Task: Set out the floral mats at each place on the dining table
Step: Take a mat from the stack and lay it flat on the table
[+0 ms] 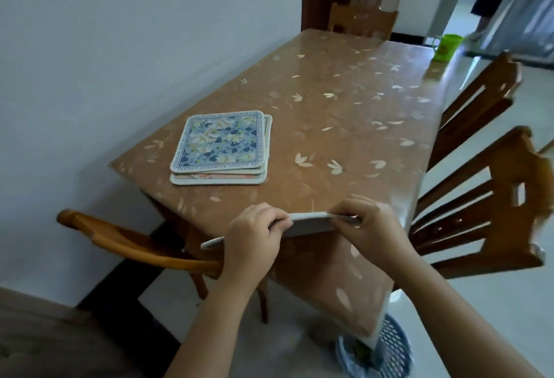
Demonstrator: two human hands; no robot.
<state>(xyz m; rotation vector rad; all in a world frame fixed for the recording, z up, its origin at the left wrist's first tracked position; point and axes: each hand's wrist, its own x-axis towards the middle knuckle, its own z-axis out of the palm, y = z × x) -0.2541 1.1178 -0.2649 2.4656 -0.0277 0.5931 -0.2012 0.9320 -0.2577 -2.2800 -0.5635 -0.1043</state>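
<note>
A stack of floral mats (220, 145) lies on the near left part of the dining table (353, 113); the top one is blue and cream with a lettered border. Both hands hold one more floral mat (308, 223) edge-on at the table's near edge, so only its pale rim and grey underside show. My left hand (254, 232) grips its left part and my right hand (370, 224) pinches its right end. The mat hangs partly off the table edge, its left corner over the chair.
A wooden chair (129, 239) stands at the near left end, two chairs (479, 197) along the right side, one chair (361, 20) at the far end. A green cup (446, 47) sits on the floor beyond. A blue basket (386, 350) lies under the near corner. A person stands in the far doorway.
</note>
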